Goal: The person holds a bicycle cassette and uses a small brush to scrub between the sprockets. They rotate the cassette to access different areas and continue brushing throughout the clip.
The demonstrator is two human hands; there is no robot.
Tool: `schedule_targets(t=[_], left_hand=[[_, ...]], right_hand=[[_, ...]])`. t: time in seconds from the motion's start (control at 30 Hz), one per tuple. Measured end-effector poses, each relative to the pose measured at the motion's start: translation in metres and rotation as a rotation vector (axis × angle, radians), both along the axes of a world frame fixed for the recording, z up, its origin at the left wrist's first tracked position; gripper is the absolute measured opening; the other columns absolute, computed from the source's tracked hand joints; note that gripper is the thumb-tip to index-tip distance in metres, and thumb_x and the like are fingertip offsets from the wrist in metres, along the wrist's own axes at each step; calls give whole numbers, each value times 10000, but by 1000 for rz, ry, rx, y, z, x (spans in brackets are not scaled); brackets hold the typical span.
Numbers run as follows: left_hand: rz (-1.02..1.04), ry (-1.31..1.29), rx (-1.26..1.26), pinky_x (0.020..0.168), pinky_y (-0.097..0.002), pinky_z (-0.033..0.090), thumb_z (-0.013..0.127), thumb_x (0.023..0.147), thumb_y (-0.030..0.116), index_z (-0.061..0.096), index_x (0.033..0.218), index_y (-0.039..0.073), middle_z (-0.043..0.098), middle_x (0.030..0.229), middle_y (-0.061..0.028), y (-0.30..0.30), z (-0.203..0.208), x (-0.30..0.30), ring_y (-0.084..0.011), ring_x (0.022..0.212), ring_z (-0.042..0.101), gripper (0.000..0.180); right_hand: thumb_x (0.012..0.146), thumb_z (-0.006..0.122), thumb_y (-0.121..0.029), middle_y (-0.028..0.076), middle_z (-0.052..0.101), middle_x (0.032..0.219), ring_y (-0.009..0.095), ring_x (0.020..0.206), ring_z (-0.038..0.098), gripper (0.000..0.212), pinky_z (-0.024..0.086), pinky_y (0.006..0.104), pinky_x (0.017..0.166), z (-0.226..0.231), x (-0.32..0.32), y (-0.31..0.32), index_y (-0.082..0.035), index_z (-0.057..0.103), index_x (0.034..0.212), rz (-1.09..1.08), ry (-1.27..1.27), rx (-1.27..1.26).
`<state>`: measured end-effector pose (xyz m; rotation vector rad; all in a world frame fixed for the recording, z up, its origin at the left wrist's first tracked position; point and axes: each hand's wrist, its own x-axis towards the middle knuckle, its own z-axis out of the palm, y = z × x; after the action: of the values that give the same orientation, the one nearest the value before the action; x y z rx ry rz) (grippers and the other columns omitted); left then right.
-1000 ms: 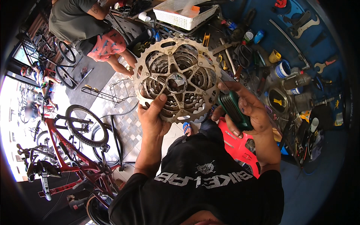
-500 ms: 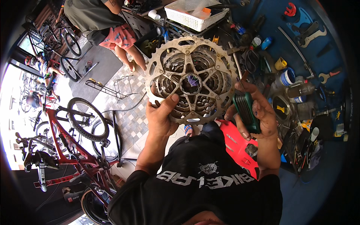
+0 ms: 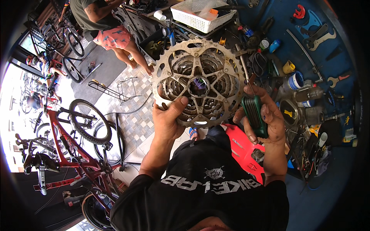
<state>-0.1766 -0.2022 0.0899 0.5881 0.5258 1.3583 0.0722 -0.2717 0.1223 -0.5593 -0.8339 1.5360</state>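
A large bicycle cassette (image 3: pixel 197 66), with dirty metal sprockets stacked round an open hub hole, is held up with its biggest sprocket towards me. My left hand (image 3: pixel 168 120) grips its lower left edge, thumb over the sprocket face and the other fingers hidden behind. Beside the cassette's lower right edge, my right hand (image 3: pixel 271 120) is closed round a green folding multi-tool (image 3: pixel 263 125). One slim key points up from the tool, past the cassette's right rim. Whether the right fingertips touch the cassette, I cannot tell.
Below my right hand is a red plastic seat (image 3: pixel 241 148). A white basket (image 3: pixel 204 24) stands at the far side. Tools and containers crowd the blue bench (image 3: pixel 308 161) on the right. A red bicycle (image 3: pixel 63 154) stands left. Another person (image 3: pixel 115 36) stands at far left.
My hands have shifted slightly right with the cassette and multi-tool, keeping the same grips. The other person's body and arm have changed position, and the legs have moved slightly.
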Motion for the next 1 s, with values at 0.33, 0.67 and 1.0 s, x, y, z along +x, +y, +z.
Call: schedule_targets(t=[0.33,0.67,1.0], left_hand=[[27,4,4,877,-415,645,734,893,-82,558,1329,-8,720,1163,-137,10,-4,7,-239,986,736,476],[119,86,-62,856,-379,623,748,874,-84,599,1270,26,729,1105,-102,23,-30,7,-213,948,729,437],[17,123,-194,945,-471,617,699,933,5,490,1439,0,672,1293,-163,24,-82,-10,-306,1124,708,547]], right_hand=[[1066,604,-329,405,642,1127,276,568,688,671,526,283,437,-7,10,2,-13,310,1580,113,-88,74],[1066,613,-265,225,710,1131,153,648,672,559,507,248,523,-13,1,-7,-22,425,1534,35,-266,17],[999,714,-122,93,686,1175,92,849,616,512,513,256,729,-71,23,-1,-87,499,1463,-83,-617,-187]])
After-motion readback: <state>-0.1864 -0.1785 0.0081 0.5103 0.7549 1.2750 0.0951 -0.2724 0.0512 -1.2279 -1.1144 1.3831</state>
